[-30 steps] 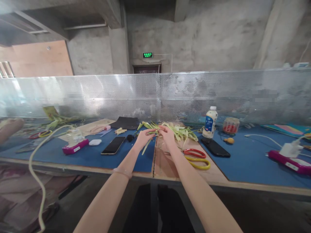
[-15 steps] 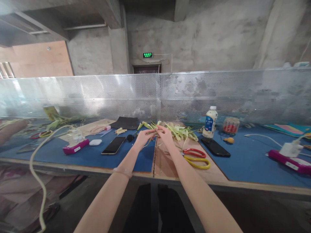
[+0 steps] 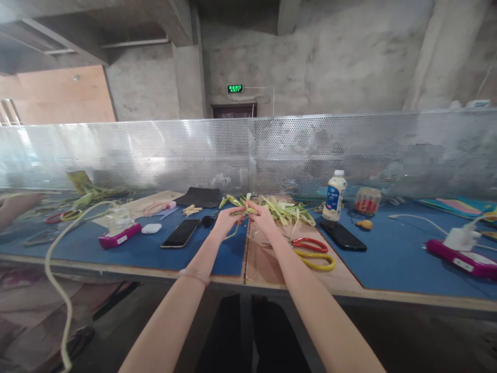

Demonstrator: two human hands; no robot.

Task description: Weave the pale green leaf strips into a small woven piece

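Observation:
My left hand [image 3: 226, 219] and my right hand [image 3: 263, 217] meet over the middle of the table, both pinching a thin green leaf strip [image 3: 244, 209]. A loose end of the strip hangs down below my left hand. Just behind the hands lies a pile of green and pale leaf strips [image 3: 285, 211]. Red-handled scissors [image 3: 310, 244] and yellow-handled scissors [image 3: 316, 260] lie on the bare wood to the right of my right forearm.
On the blue mat [image 3: 155, 247] lie a black phone [image 3: 181, 232], a white earbud case [image 3: 151, 228] and a magenta device [image 3: 120, 234]. A white bottle [image 3: 334, 195], a second phone [image 3: 342, 236] and a small jar [image 3: 367, 200] stand right. A perforated metal screen [image 3: 272, 150] backs the table.
Both hands have shifted slightly left and away with the strip; the strip's hanging end now curls below my left hand.

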